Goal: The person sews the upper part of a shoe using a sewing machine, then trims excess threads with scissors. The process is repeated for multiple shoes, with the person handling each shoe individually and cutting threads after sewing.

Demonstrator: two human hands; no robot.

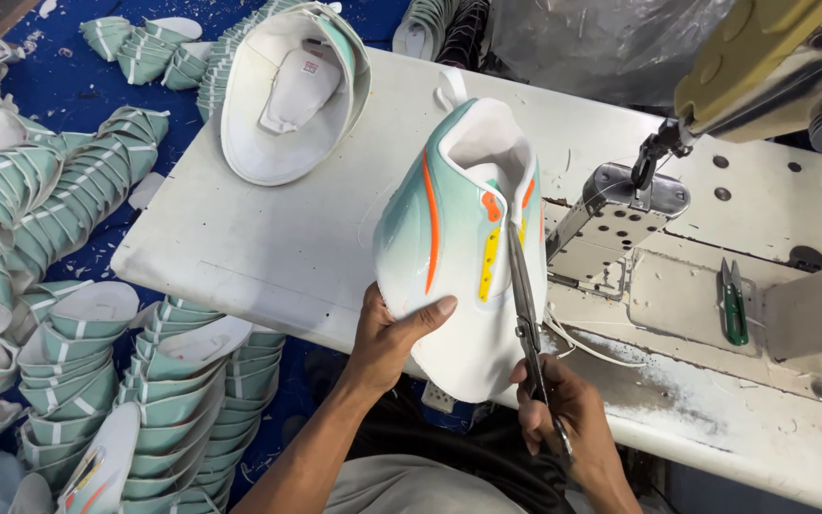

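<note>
We see from the head view two bare hands at work over a white tabletop [268, 247].

Left hand [394, 335]: grip closed on the lower edge of a shoe upper [454, 247], thumb lying across its white face, fingers hidden behind. The upper is held up above the near edge of the tabletop, roughly upright, collar opening at the top. It is mint green fading to white, with orange stripes and a yellow strip beside the centre line.

Right hand [568, 419]: grip wrapped round the handles of a pair of scissors [527, 314]. The blades point up along the centre of the upper, lying against it just right of the yellow strip. The blades look nearly together; whether they bite on anything, we cannot tell.

Around them:
- A sewing machine [763, 67] at upper right, its needle bar hanging over a perforated metal post [616, 224] just right of the upper.
- A small green thread snip [733, 303] lying flat on the machine bed, well apart from both hands.
- A second upper, white inside [287, 95], resting open side up at the far left corner of the tabletop.
- Stacks of nested mint-and-white uppers [68, 209] on the blue floor [78, 90] to the left, and more stacks [183, 390] near the left forearm.
- Crumpled clear plastic sheet [601, 38] at the far edge.
- Loose white thread trailing on the tabletop near the scissors.
</note>
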